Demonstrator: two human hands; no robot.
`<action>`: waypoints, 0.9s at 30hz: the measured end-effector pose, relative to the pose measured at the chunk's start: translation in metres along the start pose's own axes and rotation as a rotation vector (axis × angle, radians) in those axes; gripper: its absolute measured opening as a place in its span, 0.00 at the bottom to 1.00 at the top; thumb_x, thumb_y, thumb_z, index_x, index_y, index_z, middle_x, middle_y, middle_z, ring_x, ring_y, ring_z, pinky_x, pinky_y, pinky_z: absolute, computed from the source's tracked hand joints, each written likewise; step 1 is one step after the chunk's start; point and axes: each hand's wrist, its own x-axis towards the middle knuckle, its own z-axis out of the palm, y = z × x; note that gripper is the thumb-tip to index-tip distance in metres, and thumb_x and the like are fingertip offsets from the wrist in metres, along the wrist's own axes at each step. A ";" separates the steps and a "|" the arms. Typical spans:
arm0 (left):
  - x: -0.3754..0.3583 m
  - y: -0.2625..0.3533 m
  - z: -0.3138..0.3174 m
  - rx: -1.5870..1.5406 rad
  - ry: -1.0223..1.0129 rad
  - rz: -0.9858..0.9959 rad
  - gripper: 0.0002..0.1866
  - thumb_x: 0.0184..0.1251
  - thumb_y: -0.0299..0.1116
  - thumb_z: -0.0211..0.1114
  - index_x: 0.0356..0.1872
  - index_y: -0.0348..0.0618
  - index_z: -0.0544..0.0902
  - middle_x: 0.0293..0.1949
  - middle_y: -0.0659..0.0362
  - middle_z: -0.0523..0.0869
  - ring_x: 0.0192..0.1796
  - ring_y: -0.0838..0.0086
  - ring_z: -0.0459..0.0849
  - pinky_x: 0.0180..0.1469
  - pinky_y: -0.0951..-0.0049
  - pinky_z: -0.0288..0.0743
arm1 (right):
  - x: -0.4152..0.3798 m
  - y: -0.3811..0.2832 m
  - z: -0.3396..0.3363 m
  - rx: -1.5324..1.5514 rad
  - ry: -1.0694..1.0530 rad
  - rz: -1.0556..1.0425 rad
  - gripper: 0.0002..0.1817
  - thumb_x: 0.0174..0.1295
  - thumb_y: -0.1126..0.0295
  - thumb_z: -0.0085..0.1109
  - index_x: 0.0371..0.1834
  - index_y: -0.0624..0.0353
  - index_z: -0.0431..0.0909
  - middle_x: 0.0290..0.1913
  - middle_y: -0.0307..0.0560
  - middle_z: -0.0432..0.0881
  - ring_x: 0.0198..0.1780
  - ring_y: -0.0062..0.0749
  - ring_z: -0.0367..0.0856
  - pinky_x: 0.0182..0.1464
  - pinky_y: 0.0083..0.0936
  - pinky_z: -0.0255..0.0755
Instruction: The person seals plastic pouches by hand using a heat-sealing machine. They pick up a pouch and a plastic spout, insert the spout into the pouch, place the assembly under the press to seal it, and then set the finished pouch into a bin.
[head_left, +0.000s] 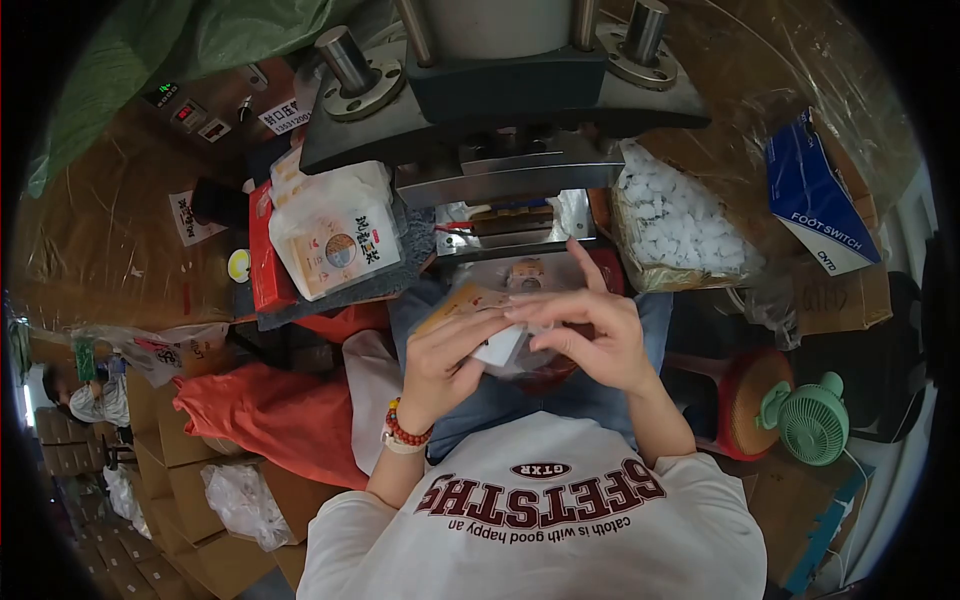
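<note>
Both my hands meet over my lap, just in front of the press. My left hand (447,358), with a bead bracelet on the wrist, grips a clear printed pouch (478,298) by its left side. My right hand (592,335) holds the same pouch from the right, fingers curled over it and the index finger raised. A small white packet (497,347) shows between the fingertips of both hands, at the pouch's mouth. Whether it is inside the pouch I cannot tell.
A heavy press machine (500,95) stands straight ahead. A stack of printed pouches (335,235) lies left of it, and a box of white packets (680,225) to the right. A blue foot-switch carton (815,195), green fan (815,420), red stool (745,400), orange bag (270,415), another person (92,398) far left.
</note>
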 end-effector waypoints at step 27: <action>0.046 -0.081 0.034 -0.746 -0.029 -0.933 0.15 0.65 0.37 0.68 0.42 0.33 0.83 0.37 0.58 0.88 0.36 0.78 0.85 0.40 0.77 0.77 | -0.011 0.100 -0.084 -1.160 0.185 0.247 0.14 0.61 0.73 0.58 0.50 0.62 0.78 0.38 0.53 0.79 0.43 0.50 0.76 0.47 0.35 0.71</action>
